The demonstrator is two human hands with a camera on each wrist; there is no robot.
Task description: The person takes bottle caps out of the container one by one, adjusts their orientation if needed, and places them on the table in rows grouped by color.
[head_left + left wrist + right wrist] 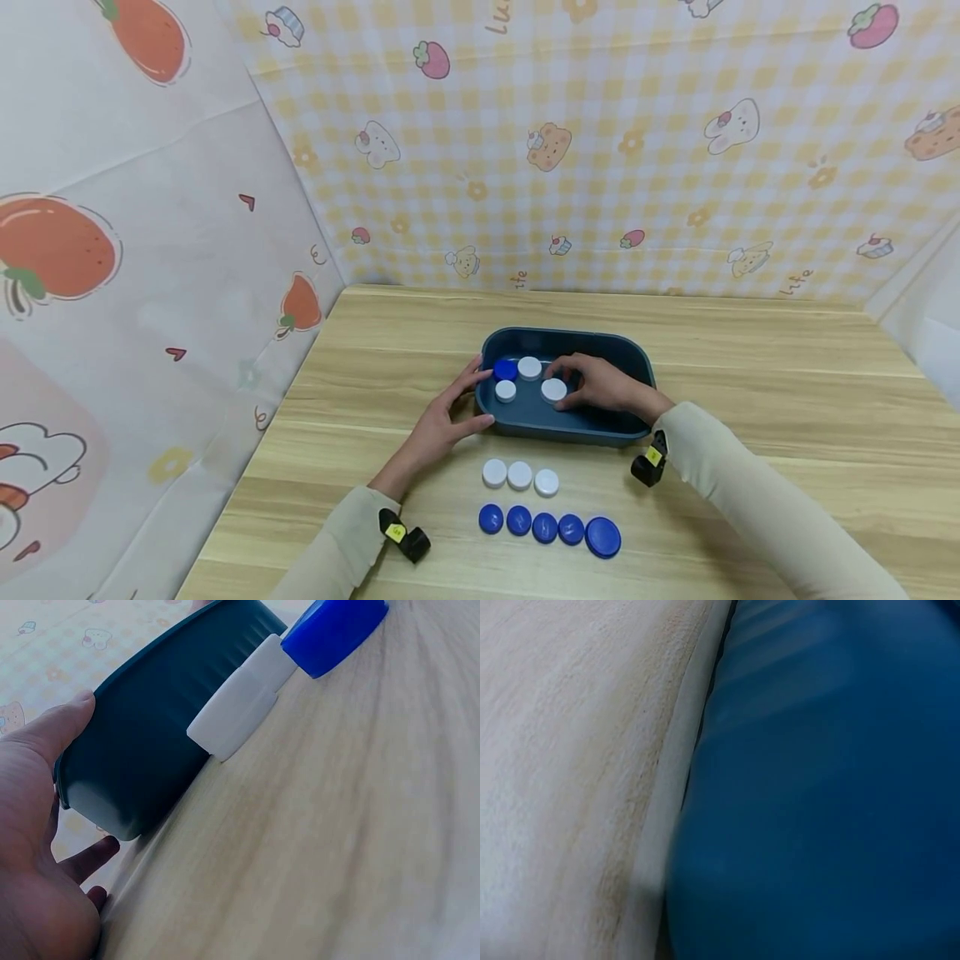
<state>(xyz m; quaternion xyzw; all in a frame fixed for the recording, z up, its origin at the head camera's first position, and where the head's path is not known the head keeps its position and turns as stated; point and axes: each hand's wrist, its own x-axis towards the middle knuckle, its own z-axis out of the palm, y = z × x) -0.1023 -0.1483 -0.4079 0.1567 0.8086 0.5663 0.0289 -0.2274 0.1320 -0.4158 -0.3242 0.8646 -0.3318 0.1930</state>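
A dark blue oblong box [570, 429] stands on the wooden table. My left hand [442, 421] holds its left end, the thumb by the front corner and the fingers spread at the far side; in the left wrist view the thumb [71, 720] lies along the rim. Inside the box, my right hand [603, 383] has thumb and fingers around a white bottle cap [554, 390]. To its left lie a blue cap [506, 370] and two more white caps, one larger [529, 368] and one smaller [506, 391]. The right wrist view shows only the box wall [817, 795] and the table, blurred.
In front of the box, three white caps [520, 476] lie in a row. Nearer to me is a row of several blue caps [545, 527], with a larger blue cap [603, 537] at its right end. Patterned cloth [600, 167] hangs behind and left of the table [787, 367].
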